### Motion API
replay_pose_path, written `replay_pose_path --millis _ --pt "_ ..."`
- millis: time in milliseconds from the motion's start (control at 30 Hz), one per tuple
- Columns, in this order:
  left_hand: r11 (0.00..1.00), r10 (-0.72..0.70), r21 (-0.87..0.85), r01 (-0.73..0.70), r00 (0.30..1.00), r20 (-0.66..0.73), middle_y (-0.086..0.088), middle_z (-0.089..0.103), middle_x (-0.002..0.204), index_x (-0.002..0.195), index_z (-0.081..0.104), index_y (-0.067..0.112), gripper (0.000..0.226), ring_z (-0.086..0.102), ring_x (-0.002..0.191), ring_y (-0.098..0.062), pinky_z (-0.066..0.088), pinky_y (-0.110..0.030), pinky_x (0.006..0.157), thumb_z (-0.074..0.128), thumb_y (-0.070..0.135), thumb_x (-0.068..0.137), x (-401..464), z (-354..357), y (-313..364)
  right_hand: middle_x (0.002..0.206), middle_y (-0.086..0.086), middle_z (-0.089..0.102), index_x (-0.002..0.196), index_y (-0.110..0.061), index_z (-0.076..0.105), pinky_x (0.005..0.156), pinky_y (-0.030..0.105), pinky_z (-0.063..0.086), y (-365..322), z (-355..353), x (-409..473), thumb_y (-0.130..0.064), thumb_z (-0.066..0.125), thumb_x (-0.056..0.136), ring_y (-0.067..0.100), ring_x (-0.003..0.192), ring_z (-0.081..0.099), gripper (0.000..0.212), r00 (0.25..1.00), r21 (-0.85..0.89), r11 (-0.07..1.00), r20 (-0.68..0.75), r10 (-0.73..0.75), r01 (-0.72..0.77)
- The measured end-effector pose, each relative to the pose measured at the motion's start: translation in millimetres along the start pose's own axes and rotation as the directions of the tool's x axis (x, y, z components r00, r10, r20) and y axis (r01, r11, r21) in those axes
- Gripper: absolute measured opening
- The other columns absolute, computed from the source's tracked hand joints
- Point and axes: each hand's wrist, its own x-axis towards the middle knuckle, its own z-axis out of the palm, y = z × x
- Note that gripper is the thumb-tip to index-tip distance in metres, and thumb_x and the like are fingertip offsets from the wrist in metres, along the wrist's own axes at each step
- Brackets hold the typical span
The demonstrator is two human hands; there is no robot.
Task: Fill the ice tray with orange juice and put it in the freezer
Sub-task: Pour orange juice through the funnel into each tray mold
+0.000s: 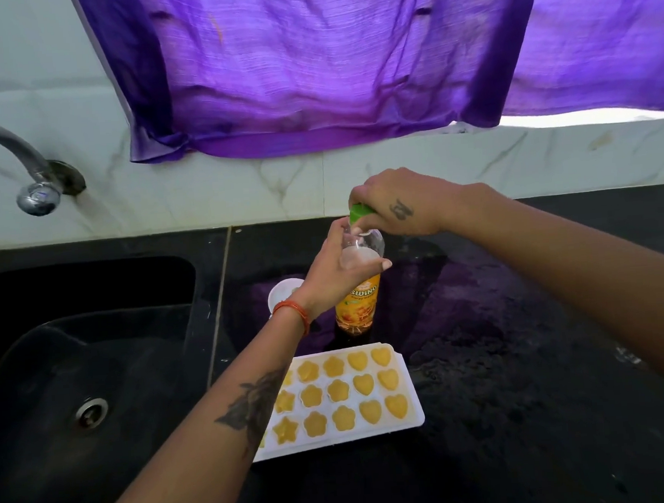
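My left hand (337, 268) wraps the clear upper part of the juice bottle (359, 300), thumb on the side nearest me, the other fingers curled round the far side. The bottle stands upright on the black counter (506, 357), and only its lower labelled part looks orange. My right hand (401, 203) comes over from above and closes on the green cap (359, 213) at the bottle's top; the fingertips are tucked under the hand, so I cannot tell how tightly they pinch it or whether the cap is seated on the neck.

The white ice tray (409, 422) lies flat on the counter just in front of the bottle, nearer to me and below both hands, touching neither. Its star, flower and heart moulds are filled with orange juice; my left forearm crosses over its left end and hides those cells.

A small white bowl (284, 290) sits behind my left wrist. The black sink (93, 346) is to the left, with a steel tap (21, 163) on the wall, and a purple cloth (309, 64) hangs over the window.
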Motion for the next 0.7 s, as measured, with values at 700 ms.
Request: replay_pose_path --millis 700 --pt "0.993 0.047 0.107 -0.045 0.999 -0.018 -0.005 0.050 0.129 0.127 0.034 0.022 0.066 0.049 0.121 -0.019 0.046 -0.041 0.100 0.076 0.027 0.076 -3 2 1 0.088 0.008 0.056 0.102 -0.004 0.055 0.066 0.028 0.038 -15 36 -12 -0.045 0.035 0.097 0.019 0.076 0.050 0.046 0.934 0.004 0.978 -0.295 0.200 -0.208"
